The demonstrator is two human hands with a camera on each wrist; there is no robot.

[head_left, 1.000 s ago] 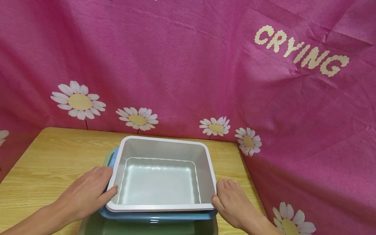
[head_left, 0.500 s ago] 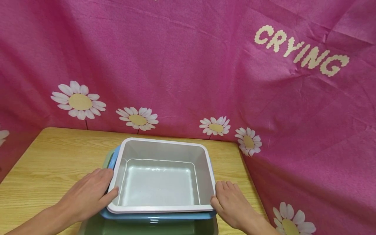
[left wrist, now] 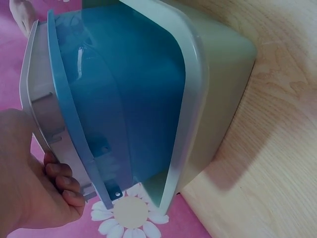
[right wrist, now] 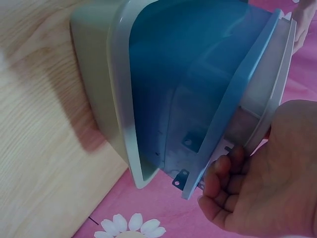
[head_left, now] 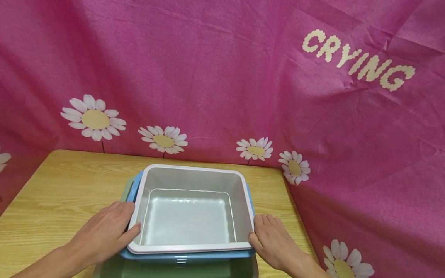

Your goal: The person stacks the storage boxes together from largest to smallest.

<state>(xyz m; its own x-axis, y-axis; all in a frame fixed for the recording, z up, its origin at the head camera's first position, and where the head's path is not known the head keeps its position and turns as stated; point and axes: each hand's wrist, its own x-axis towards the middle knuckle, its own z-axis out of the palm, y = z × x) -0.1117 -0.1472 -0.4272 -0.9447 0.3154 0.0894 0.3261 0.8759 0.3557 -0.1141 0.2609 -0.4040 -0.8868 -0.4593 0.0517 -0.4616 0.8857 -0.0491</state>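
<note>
A white rectangular plastic bin (head_left: 189, 247) sits nested in a blue bin (left wrist: 124, 74), which in turn stands inside a green bin (left wrist: 218, 89). The white bin's inside shows a bare floor. My left hand (head_left: 104, 231) grips the white rim at its left side, thumb over the top and fingers curled underneath in the left wrist view. On the opposite side my right hand (head_left: 276, 241) holds the same rim, its fingers curled below the edge. Both wrist views show the blue rim raised well above the green rim, with a narrower gap between white and blue rims.
The bins stand on a wood-grain table (head_left: 76, 177). A pink cloth (head_left: 208, 77) printed with daisies and the word CRYING hangs behind and to the right. More tabletop shows left of the bins than right.
The white bin has sunk slightly lower into the blue bin, and both hands have moved down with it. More of the blue rim shows at the left and right sides.
</note>
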